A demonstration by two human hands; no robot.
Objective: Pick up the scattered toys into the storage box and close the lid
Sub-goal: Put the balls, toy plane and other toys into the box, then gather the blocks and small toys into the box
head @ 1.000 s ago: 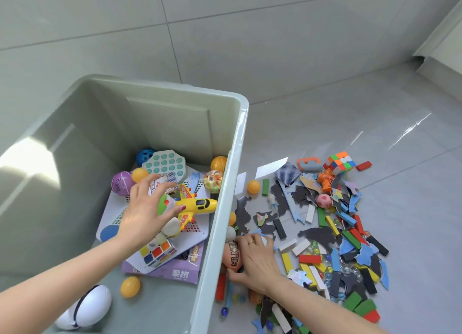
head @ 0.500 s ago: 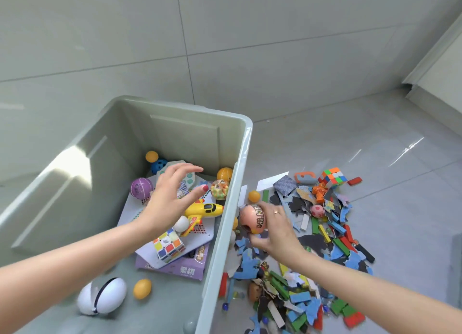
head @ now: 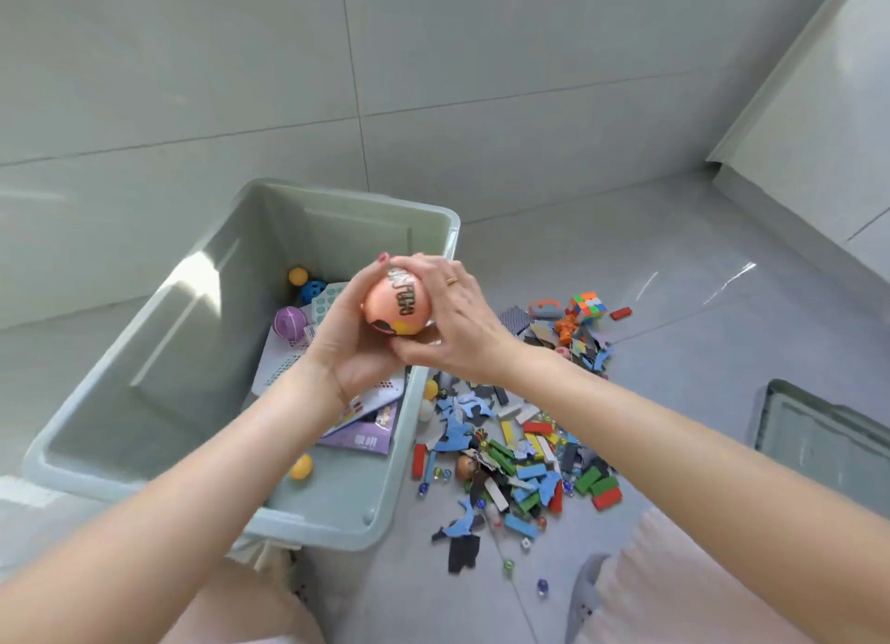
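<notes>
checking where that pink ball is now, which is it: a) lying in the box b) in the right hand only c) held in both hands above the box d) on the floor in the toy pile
c: the pink ball sits between the left hand and right hand, both curled round it, raised over the box.

Grey tiled floor (head: 674,277) carries the storage box (head: 144,369), a toy pile (head: 520,446), and lid (head: 828,436).

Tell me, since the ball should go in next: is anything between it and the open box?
Nothing visible: both hands hold the pink ball above the storage box, which has no lid on.
</notes>
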